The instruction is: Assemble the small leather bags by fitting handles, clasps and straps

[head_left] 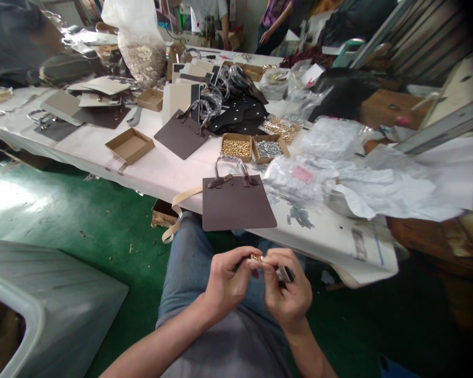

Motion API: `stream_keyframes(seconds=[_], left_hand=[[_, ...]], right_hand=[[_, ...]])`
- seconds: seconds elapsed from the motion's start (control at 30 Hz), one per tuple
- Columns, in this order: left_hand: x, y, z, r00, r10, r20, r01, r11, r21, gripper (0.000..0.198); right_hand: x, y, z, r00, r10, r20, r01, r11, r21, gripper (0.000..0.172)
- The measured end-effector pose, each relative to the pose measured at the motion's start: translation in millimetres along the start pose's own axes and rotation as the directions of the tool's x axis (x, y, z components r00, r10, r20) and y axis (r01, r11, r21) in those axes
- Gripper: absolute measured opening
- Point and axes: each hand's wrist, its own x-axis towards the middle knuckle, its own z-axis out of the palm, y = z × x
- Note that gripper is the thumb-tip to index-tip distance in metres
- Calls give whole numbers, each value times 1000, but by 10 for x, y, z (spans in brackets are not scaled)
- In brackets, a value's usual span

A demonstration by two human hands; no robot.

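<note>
gold-coloured fitting [256, 258] in our grip, we are sitting at the white table [173, 177], a brown bag panel [236, 203] overhanging its edge, seemingly for easy reach; over our lap [187, 270], our left hand [229, 278] and right hand [286, 294] are meeting, the right holding a dark-ended metal piece [287, 273], fingertips pinching the fitting, probably to steady it

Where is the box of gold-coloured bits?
In the head view's upper middle, the box of gold-coloured bits stands on the table, directly left of the box of silver-coloured bits.
</note>
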Motion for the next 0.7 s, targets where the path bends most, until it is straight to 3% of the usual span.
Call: stream_keyframes(seconds=[0.27,0.4,0.53,0.6,0.7], left_hand=[[-9,-3,89,994,-110,19,111,967,-227,33],[-17,-58,67,993,-117,12,116,966,-232,32],[2,-57,-10,998,57,8,-57,994,-88,23],[27,-46,-45,984,180,8,-180,984,-16,19],[64,-57,-73,970,241,-13,-241,970,41,23]], right_hand=[[-57,30,-89,990,-144,-1,143,980,-142,30],[-34,56,-119,993,-106,60,111,990,-83,26],[11,69,-171,994,102,43,-106,991,84,6],[35,85,-221,982,188,31,-190,976,107,13],[83,111,-304,982,164,92,-170,983,62,13]])
